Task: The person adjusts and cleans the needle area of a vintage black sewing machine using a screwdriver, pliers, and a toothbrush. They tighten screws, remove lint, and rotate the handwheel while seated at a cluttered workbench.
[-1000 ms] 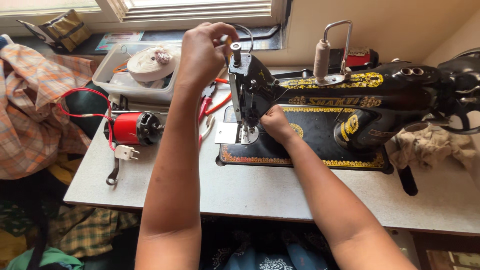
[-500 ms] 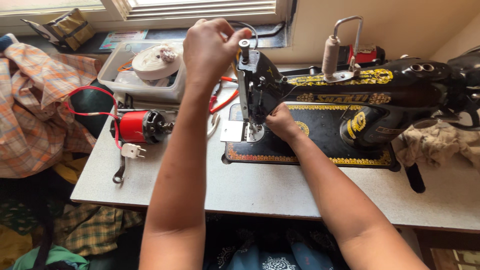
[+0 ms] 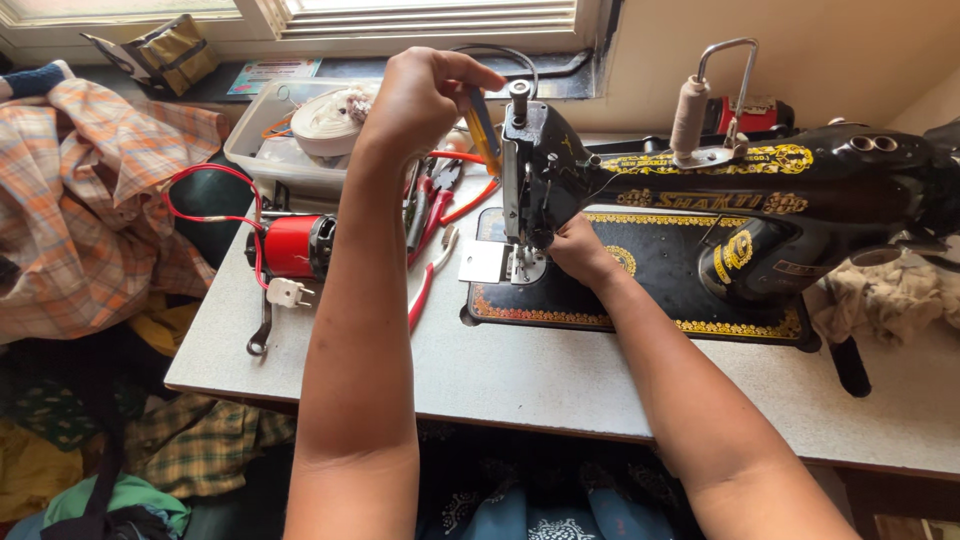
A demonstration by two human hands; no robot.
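Observation:
A black sewing machine (image 3: 760, 190) with gold ornament stands on a grey table (image 3: 520, 370). My left hand (image 3: 425, 95) is raised beside the machine's head and grips a yellow-handled screwdriver (image 3: 483, 130), whose tip points down along the head's left face. My right hand (image 3: 578, 250) reaches under the machine's arm and presses near the needle bar and presser foot (image 3: 520, 262). Its fingers are partly hidden behind the head. A silver needle plate (image 3: 485, 262) lies just left of the foot.
A red electric motor (image 3: 292, 246) with red wire and a white plug (image 3: 285, 292) lies at the left. Red-handled pliers (image 3: 432, 250) lie behind my left arm. A clear tray (image 3: 265, 150) holds a white bowl. Checked cloth (image 3: 80, 200) is piled left, rags (image 3: 880, 300) right.
My left hand with the screwdriver has moved right, closer to the machine's head. My right hand has stayed by the needle. The view has shifted slightly.

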